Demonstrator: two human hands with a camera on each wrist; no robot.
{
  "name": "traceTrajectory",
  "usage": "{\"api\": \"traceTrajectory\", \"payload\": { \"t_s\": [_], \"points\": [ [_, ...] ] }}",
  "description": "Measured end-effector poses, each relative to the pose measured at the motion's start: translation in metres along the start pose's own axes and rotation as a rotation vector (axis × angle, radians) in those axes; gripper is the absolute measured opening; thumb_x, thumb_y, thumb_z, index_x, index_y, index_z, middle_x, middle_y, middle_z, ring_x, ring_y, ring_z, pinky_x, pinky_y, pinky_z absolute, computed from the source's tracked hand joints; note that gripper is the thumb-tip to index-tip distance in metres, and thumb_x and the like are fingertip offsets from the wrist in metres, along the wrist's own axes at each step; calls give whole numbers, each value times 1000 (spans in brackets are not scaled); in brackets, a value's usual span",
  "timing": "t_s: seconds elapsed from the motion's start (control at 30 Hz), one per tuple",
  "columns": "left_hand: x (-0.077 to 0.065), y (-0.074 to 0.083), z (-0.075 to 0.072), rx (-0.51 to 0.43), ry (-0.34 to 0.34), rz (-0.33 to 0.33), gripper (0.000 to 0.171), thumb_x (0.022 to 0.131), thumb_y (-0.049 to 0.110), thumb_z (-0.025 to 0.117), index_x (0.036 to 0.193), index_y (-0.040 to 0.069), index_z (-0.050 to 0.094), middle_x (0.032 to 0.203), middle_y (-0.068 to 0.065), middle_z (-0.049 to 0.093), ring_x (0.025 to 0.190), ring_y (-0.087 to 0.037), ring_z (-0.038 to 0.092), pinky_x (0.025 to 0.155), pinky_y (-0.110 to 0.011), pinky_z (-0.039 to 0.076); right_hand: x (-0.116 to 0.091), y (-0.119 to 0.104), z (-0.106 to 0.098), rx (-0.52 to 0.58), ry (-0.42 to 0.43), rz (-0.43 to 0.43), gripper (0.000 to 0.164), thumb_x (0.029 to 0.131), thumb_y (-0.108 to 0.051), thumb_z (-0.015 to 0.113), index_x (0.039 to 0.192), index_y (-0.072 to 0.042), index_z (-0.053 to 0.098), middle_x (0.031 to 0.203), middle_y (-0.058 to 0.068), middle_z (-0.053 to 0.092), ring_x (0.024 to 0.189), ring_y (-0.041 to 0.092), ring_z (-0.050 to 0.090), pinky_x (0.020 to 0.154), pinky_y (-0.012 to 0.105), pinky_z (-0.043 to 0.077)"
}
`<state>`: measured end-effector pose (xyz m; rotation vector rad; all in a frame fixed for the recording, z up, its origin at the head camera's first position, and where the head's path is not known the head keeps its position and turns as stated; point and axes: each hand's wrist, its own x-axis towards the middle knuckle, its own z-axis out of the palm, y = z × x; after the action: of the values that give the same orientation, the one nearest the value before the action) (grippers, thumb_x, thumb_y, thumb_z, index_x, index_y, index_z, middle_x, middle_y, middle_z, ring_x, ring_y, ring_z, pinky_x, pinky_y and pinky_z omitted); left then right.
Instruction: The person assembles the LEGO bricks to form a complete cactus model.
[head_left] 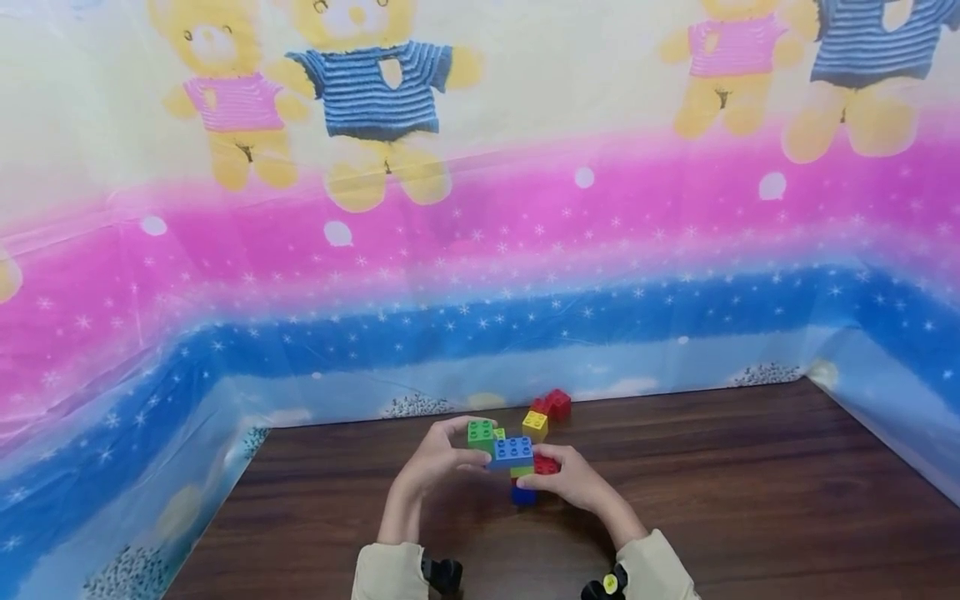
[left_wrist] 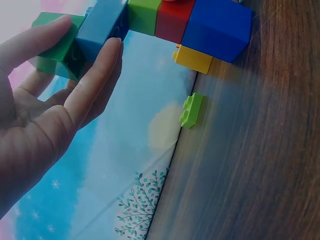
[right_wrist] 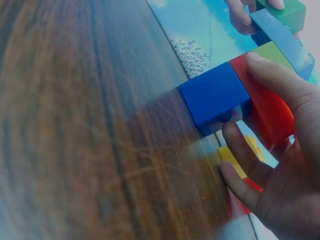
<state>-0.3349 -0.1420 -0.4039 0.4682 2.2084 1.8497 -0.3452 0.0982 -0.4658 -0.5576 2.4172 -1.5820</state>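
A stack of toy bricks stands on the table between both hands. At its bottom is a dark blue brick; above it come a red brick, a light green brick and a lighter blue brick. A green brick sits at the upper left end. My left hand grips the green brick, thumb on one side, with fingertips against the lighter blue brick. My right hand holds the stack at the red brick, its thumb near the light green one.
Behind the stack lie a yellow brick and red bricks. A loose light green brick rests near the table's back edge. The brown wooden table meets a cloth backdrop printed with bears.
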Motion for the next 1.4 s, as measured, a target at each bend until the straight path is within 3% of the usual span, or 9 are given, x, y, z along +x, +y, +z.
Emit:
{"api": "traceTrajectory", "payload": {
  "t_s": [0.3, 0.57, 0.73, 0.93, 1.2, 1.4],
  "points": [
    [-4, 0, -2, 43, -23, 16, 51, 85, 1, 69, 132, -6, 53, 118, -22, 63, 85, -14, 66, 80, -35, 59, -1, -2, 2, 0, -6, 19, 67, 87, -41, 71, 138, -3, 52, 115, 10, 66, 93, 14, 61, 89, 35, 54],
    [-2, 2, 1, 118, -53, 69, 48, 86, 5, 69, 129, -3, 50, 120, -23, 60, 91, -15, 62, 80, -28, 53, 0, -2, 2, 2, 5, 9, 66, 86, -41, 72, 136, -3, 53, 113, 10, 67, 93, 14, 60, 87, 32, 54],
    [-1, 0, 8, 146, -21, 79, 45, 86, 9, 71, 126, 1, 49, 117, -18, 60, 95, -17, 60, 87, -32, 53, 0, -3, 0, -7, 18, 4, 67, 86, -42, 72, 136, -2, 53, 114, 11, 66, 92, 14, 60, 86, 32, 54],
    [1, -3, 12, 131, 21, 63, 48, 86, 11, 72, 128, 2, 51, 131, -21, 59, 106, -21, 62, 96, -39, 53, 0, -1, 1, 23, 10, 1, 63, 88, -39, 71, 136, -4, 53, 117, 11, 66, 95, 15, 61, 90, 37, 55],
    [5, -9, 18, 82, 30, 71, 50, 83, 12, 76, 126, 0, 53, 126, -21, 62, 105, -21, 63, 93, -37, 55, 0, 2, 2, 16, 10, 1, 64, 87, -42, 71, 135, -4, 54, 116, 11, 65, 95, 15, 60, 88, 35, 54],
    [5, -11, 20, 73, 53, 28, 51, 81, 12, 78, 125, -3, 55, 120, -20, 64, 101, -20, 64, 93, -38, 55, 1, 3, 2, 14, 6, 6, 66, 87, -42, 71, 136, -4, 52, 119, 12, 64, 97, 16, 59, 91, 39, 54]
  ]
}}
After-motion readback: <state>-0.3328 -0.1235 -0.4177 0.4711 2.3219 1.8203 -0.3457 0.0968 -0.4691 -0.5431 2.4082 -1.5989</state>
